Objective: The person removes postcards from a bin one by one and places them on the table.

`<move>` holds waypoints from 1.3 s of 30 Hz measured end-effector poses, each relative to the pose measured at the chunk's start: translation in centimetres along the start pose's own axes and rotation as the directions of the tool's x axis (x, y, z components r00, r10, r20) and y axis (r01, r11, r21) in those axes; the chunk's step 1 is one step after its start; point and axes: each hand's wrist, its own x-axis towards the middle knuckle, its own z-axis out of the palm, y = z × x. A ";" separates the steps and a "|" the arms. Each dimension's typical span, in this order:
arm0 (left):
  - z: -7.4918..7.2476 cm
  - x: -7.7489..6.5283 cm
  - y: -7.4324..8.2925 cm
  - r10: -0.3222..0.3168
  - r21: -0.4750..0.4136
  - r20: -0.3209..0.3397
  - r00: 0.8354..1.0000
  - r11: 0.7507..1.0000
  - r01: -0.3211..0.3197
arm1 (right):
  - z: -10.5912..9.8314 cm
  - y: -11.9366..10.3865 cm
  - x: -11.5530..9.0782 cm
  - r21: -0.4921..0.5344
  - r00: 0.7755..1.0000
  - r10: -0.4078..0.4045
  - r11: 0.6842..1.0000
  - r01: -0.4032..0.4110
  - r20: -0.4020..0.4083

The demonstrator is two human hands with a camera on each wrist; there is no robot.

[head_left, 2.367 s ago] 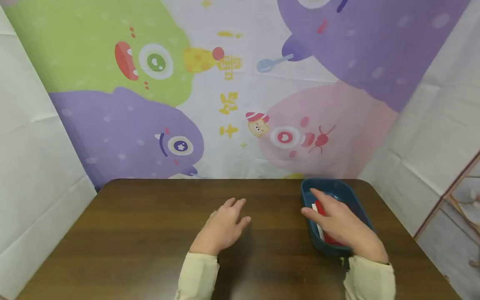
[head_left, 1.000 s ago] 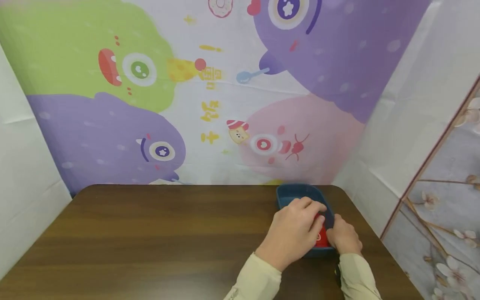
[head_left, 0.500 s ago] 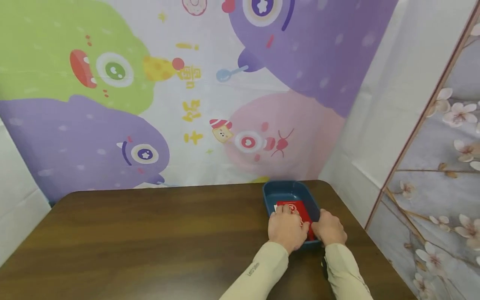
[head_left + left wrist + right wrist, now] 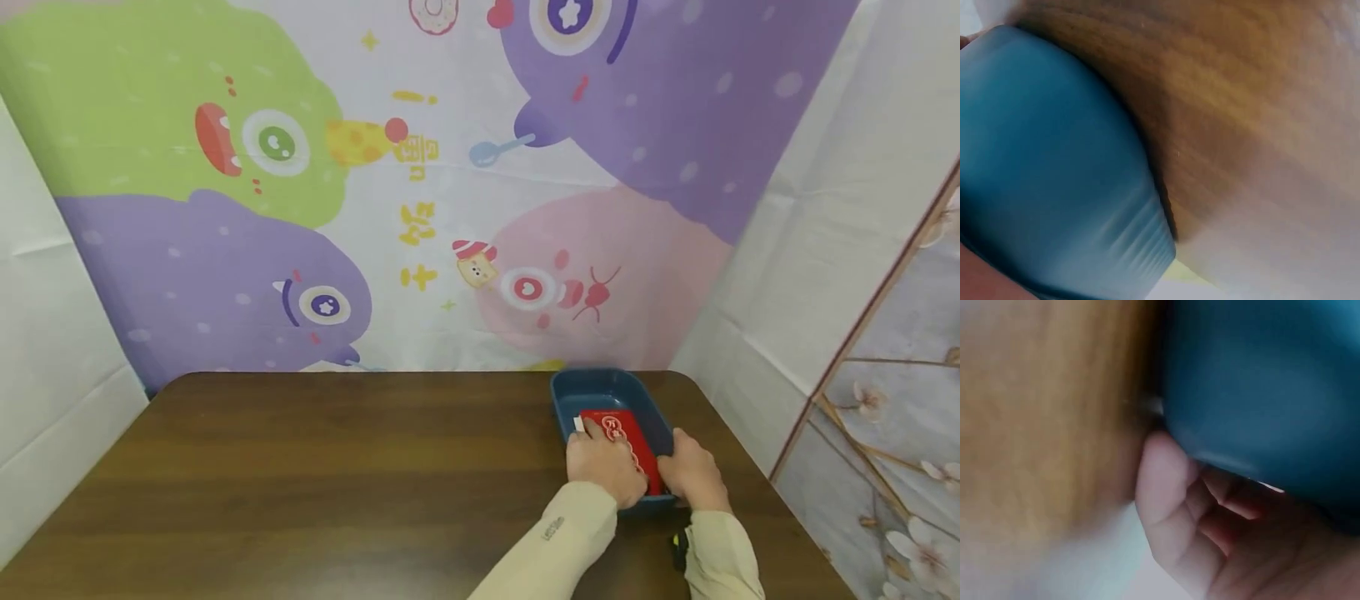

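The red packet (image 4: 640, 442) lies in the blue tray (image 4: 596, 388) near the counter's (image 4: 337, 467) far right corner. Right hand (image 4: 692, 472) grips the tray. Left hand (image 4: 604, 468) now covers less packet, exposing its face; hold cannot be told.

The left hand (image 4: 604, 468) has moved onto the red packet (image 4: 628, 435), the right hand (image 4: 693, 470) to the tray (image 4: 600, 395).
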 end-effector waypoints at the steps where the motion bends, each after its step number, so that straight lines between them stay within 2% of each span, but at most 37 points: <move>1: 0.0 0.1 0.1 -0.002 0.006 0.010 1.000 1.000 0.002 | 0.0 0.1 0.1 0.010 1.000 -0.023 1.000 0.023 -0.005; 5: -0.1 0.3 0.0 0.002 0.009 0.029 1.000 1.000 -0.002 | 0.0 0.2 0.4 0.041 0.998 -0.058 0.997 0.058 -0.008; 11: 0.0 0.4 -0.1 0.030 -0.056 -0.061 0.998 0.998 -0.034 | -0.3 0.1 0.2 0.012 0.999 0.012 1.000 -0.011 -0.043; 17: 0.6 0.3 -0.2 0.024 -0.070 -0.089 0.996 0.997 -0.030 | 0.3 0.6 0.2 0.041 0.999 0.041 0.998 -0.041 -0.013; 22: 0.6 0.3 -0.4 0.015 -0.103 -0.168 0.986 0.994 -0.033 | 0.2 0.6 0.5 0.068 1.000 0.009 0.998 -0.009 -0.002; 28: 0.4 0.2 -0.7 0.000 -0.132 -0.251 0.968 0.991 -0.035 | 0.0 0.4 0.5 0.105 1.000 0.014 0.994 -0.016 0.013; 33: 0.4 0.2 -0.2 0.006 -0.150 -0.248 0.969 0.988 -0.044 | -0.3 0.9 0.3 0.102 0.999 0.036 0.994 -0.037 0.013; 39: 0.6 0.4 -0.8 -0.005 -0.209 -0.277 0.961 0.976 -0.055 | -0.1 0.5 0.7 0.118 1.000 0.024 0.993 -0.023 -0.003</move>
